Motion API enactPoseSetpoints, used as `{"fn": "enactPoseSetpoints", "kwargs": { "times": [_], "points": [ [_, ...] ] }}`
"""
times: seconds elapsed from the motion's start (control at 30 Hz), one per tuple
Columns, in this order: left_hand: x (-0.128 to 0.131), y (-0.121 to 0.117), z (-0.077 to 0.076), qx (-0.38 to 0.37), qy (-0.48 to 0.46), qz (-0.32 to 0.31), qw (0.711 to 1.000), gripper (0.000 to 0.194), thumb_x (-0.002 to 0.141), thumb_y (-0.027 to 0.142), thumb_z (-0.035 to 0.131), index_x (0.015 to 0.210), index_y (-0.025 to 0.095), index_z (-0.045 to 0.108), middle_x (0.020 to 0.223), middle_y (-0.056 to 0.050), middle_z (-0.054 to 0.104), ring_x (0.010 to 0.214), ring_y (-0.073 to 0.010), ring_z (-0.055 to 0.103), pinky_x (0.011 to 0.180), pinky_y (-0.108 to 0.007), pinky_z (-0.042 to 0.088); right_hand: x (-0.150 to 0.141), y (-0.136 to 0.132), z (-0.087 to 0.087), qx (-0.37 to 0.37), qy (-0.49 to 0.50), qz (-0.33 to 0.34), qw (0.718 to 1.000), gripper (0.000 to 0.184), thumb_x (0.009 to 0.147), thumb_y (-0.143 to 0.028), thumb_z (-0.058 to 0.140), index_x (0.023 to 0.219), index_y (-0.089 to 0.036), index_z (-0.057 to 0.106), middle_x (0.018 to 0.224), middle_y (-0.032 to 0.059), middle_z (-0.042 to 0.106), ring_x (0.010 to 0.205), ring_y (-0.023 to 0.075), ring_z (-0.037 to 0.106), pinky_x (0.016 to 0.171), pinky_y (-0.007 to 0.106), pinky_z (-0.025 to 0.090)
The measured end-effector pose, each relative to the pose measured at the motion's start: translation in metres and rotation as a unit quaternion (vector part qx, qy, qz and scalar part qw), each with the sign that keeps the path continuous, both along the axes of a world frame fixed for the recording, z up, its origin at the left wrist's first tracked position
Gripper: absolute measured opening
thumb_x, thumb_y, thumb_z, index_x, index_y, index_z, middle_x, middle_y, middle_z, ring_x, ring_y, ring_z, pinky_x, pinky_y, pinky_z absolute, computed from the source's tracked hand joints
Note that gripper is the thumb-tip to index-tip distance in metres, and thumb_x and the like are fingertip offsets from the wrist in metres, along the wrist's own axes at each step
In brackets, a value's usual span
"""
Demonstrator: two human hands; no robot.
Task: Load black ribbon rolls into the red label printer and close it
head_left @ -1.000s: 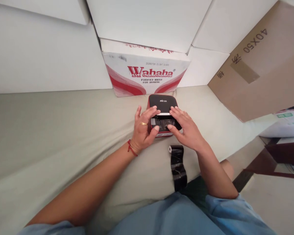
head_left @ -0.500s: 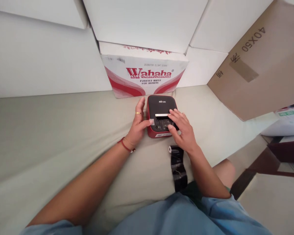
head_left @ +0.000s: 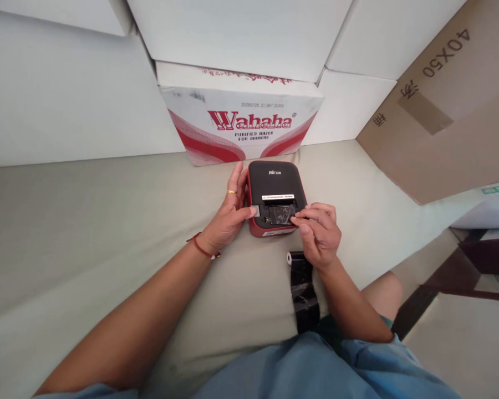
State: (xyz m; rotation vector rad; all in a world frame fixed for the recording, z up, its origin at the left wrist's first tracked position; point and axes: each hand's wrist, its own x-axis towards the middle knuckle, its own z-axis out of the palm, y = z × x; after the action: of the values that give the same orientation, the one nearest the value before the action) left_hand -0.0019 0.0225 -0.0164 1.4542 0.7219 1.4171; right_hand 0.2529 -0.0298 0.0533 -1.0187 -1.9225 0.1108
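A small red and black label printer [head_left: 276, 183] sits on the cloth-covered surface, its printed lid facing up. My left hand [head_left: 228, 213] cups the printer's left side, with the thumb pressed on a grey tab [head_left: 255, 211] at the front left corner. From the slot below the white warning strip, a piece of black film [head_left: 281, 215] lies over the front. At the film's right edge are the curled fingers of my right hand [head_left: 321, 233], the fingertips closed on its corner. Nearer my body, a black ribbon roll [head_left: 304, 291] with a white core lies partly unwound, beside my right wrist.
Behind the printer stands a white and red water carton [head_left: 249, 124]. White boxes [head_left: 241, 33] are stacked around and above it. A brown cardboard box [head_left: 453, 105] leans at the right. Pale green cloth [head_left: 108, 221] covers the surface.
My right hand has drawn back to the right from over the printer's front, and its fingers have curled in at the film's edge. The left hand keeps its place on the printer.
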Motion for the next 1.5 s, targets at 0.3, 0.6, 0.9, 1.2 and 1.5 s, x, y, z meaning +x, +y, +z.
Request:
{"fn": "enactPoseSetpoints", "kwargs": {
  "times": [0.3, 0.6, 0.9, 1.2, 1.5],
  "points": [
    [0.001, 0.004, -0.006, 0.023, 0.019, 0.003, 1.0, 0.109, 0.094, 0.068, 0.082, 0.182, 0.047, 0.022, 0.196, -0.008, 0.026, 0.181, -0.0342, 0.034, 0.143, -0.058, 0.042, 0.003, 0.006, 0.028, -0.057, 0.001, 0.04, 0.998, 0.055, 0.117, -0.058, 0.048, 0.091, -0.033, 0.089, 0.09, 0.0083, 0.086, 0.097, 0.0326, 0.078, 0.094, 0.058, 0.066],
    [0.005, 0.007, -0.009, -0.001, -0.022, -0.01, 1.0, 0.105, 0.092, 0.064, 0.084, 0.179, 0.042, 0.029, 0.192, -0.009, 0.036, 0.175, -0.036, 0.043, 0.141, -0.058, 0.044, -0.016, 0.081, 0.094, -0.177, -0.209, 0.033, 0.961, 0.029, 0.11, -0.039, 0.063, 0.111, -0.029, 0.091, 0.123, 0.0058, 0.09, 0.113, 0.0302, 0.084, 0.099, 0.044, 0.066],
    [0.008, 0.006, -0.008, -0.026, -0.016, -0.012, 0.999, 0.1, 0.092, 0.048, 0.079, 0.179, 0.034, 0.031, 0.185, -0.013, 0.045, 0.164, -0.0378, 0.056, 0.134, -0.06, 0.052, -0.067, 0.12, 0.077, -0.205, -0.515, 0.006, 0.832, 0.032, 0.087, -0.019, 0.086, 0.117, -0.028, 0.09, 0.107, 0.012, 0.091, 0.096, 0.034, 0.084, 0.079, 0.041, 0.062],
    [0.011, -0.001, 0.012, -0.098, -0.087, -0.04, 0.991, 0.105, 0.084, 0.041, 0.083, 0.176, 0.035, 0.033, 0.187, -0.007, 0.042, 0.173, -0.0409, 0.04, 0.145, -0.063, 0.033, -0.029, 0.065, 0.133, -0.294, -0.306, 0.019, 0.905, 0.029, 0.099, -0.033, 0.078, 0.126, -0.023, 0.081, 0.108, 0.0066, 0.085, 0.08, 0.0225, 0.072, 0.074, 0.034, 0.055],
    [0.01, 0.0, 0.009, -0.078, -0.082, -0.04, 0.993, 0.1, 0.087, 0.047, 0.083, 0.175, 0.038, 0.035, 0.185, -0.006, 0.045, 0.171, -0.0408, 0.046, 0.144, -0.063, 0.038, -0.006, -0.025, 0.121, -0.495, -0.117, 0.285, 0.812, 0.031, 0.102, -0.046, 0.08, 0.119, -0.021, 0.082, 0.085, 0.0017, 0.076, 0.066, 0.0154, 0.062, 0.058, 0.027, 0.046]
  ]
}}
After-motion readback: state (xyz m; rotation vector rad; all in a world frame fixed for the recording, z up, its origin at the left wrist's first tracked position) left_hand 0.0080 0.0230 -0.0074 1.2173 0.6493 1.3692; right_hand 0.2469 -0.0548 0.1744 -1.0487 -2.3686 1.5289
